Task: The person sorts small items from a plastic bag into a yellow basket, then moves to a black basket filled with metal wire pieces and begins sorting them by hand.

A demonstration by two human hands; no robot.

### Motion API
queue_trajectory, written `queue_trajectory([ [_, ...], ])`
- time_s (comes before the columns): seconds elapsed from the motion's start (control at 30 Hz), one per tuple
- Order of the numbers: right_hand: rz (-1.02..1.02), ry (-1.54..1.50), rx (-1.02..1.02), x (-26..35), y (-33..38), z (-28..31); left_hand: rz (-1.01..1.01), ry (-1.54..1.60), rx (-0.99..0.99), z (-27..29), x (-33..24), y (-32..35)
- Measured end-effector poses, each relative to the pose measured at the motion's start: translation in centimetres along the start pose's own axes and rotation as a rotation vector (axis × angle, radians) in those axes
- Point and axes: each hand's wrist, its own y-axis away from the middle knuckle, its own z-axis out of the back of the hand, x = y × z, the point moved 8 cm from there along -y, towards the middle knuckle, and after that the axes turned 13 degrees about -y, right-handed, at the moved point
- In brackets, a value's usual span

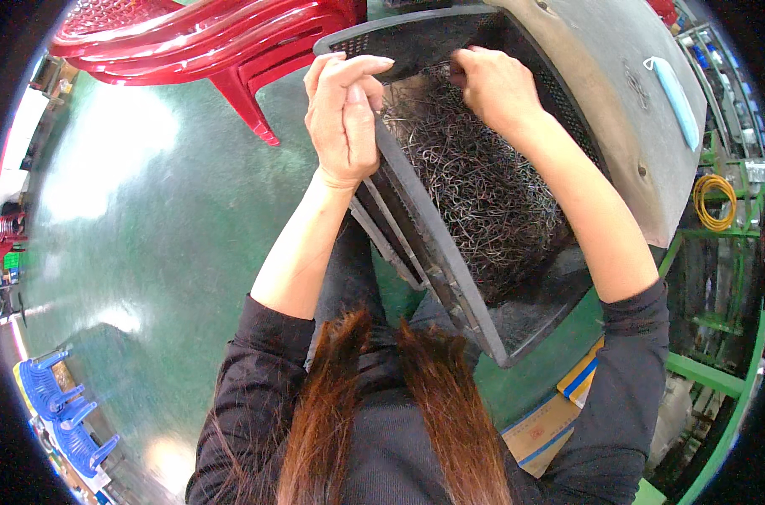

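Observation:
A black plastic crate (439, 244) stands tilted in front of me, holding a tangled heap of thin, bent, dark metal wire pieces (492, 194). My left hand (344, 118) is above the crate's left rim, its fingers curled and the thumb against them. Whatever it may hold is too small or hidden to make out. Over the far part of the heap is my right hand (496, 88), fingers bent into a pinch. Its fingertips are partly hidden, so I cannot see what is between them.
Stacked red plastic chairs (205, 46) stand at the far left. Along the crate's right lies a worn grey surface (601, 76) with a light blue face mask (674, 97) on it. A yellow coiled hose (701, 202) hangs by green racking (706, 374). Cardboard (538, 433) lies below right.

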Motion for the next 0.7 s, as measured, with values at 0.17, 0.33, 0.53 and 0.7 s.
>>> queue_trajectory([
  [0.17, -0.217, 0.003, 0.315, -3.3, 1.9, 3.3, 0.01, 0.005, 0.001, -0.1, 0.2, 0.2],
  [0.33, -0.096, -0.033, -0.18, -4.4, 1.1, 10.2, 0.01, -0.004, -0.012, -0.1, 0.3, 0.1],
  [0.53, -0.396, 0.228, -0.312, -13.4, 2.4, 18.6, 0.018, 0.023, 0.036, -0.4, 0.0, -0.1],
  [0.7, -0.312, 0.292, -0.395, -11.7, 3.3, 18.5, 0.023, 0.048, 0.001, -0.4, 0.2, 0.0],
])
